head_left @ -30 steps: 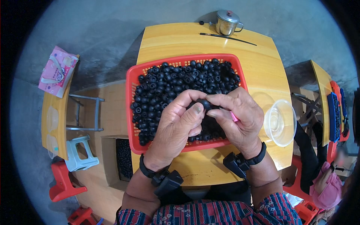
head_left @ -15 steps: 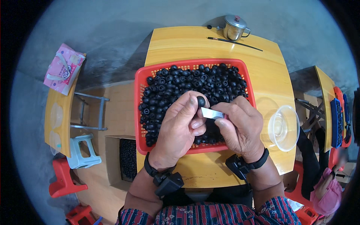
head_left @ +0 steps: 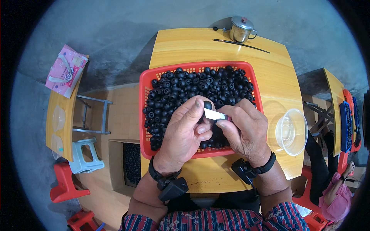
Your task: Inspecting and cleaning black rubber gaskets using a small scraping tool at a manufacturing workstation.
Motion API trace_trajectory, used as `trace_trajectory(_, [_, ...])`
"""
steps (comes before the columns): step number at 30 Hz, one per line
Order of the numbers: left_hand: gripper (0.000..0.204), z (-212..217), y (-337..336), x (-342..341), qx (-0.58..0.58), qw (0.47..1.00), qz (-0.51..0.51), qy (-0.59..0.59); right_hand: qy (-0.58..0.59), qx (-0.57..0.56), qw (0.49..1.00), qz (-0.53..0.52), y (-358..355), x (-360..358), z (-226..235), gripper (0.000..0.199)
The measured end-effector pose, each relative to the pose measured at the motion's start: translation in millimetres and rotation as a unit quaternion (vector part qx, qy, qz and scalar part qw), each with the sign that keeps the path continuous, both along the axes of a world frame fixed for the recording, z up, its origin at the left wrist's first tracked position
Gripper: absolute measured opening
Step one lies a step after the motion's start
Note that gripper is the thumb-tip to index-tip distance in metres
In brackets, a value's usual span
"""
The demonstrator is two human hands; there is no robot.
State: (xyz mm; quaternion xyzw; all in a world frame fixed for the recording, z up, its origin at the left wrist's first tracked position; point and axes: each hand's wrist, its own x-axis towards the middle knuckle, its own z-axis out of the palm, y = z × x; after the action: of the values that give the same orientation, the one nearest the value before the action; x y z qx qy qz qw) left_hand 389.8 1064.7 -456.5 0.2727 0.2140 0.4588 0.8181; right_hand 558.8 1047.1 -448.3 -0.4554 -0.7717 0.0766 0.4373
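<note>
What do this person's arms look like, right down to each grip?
Neither the left grip nor the right grip wears a glove. The left wrist strap and right wrist strap are black, each with a chunky black box. Above the bare forearms, the sleeves show red and dark blue stripes with a pale pattern.

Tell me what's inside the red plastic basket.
The red plastic basket holds heaped black rounded pieces, some with holes. The left hand and right hand hide part of the heap; lower layers and the basket's bottom are covered.
</note>
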Motion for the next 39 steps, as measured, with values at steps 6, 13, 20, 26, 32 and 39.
trace_trajectory(6, [0.028, 4.5, 0.5, -0.2, -0.014, 1.0, -0.004, 0.002, -0.006, -0.002, 1.0, -0.003, 0.5, 1.2, 0.9, 0.018])
trace_trajectory(13, [0.028, 5.1, -0.1, -3.9, -0.01, 1.0, -0.01, 0.008, -0.003, -0.016, 1.0, 0.014, 1.2, -0.4, 0.7, 0.017])
trace_trajectory(20, [0.027, -0.4, -1.3, -5.5, -0.002, 1.0, -0.002, 0.004, 0.005, -0.031, 0.999, 0.016, 0.3, -3.4, -1.6, 0.015])
trace_trajectory(26, [0.026, 1.3, -1.9, -4.7, -0.018, 1.0, 0.001, -0.001, 0.01, -0.041, 0.999, 0.0, 0.9, -1.1, -0.2, 0.012])
trace_trajectory(32, [0.025, 4.4, -1.5, -1.8, -0.005, 1.0, -0.007, -0.007, 0.073, -0.084, 0.994, -0.018, 2.1, 3.2, 2.0, 0.012])
trace_trajectory(39, [0.026, 4.4, -4.1, 0.3, -0.009, 0.999, 0.025, 0.029, 0.077, -0.039, 0.996, 0.034, -2.4, 2.5, 10.8, 0.037])
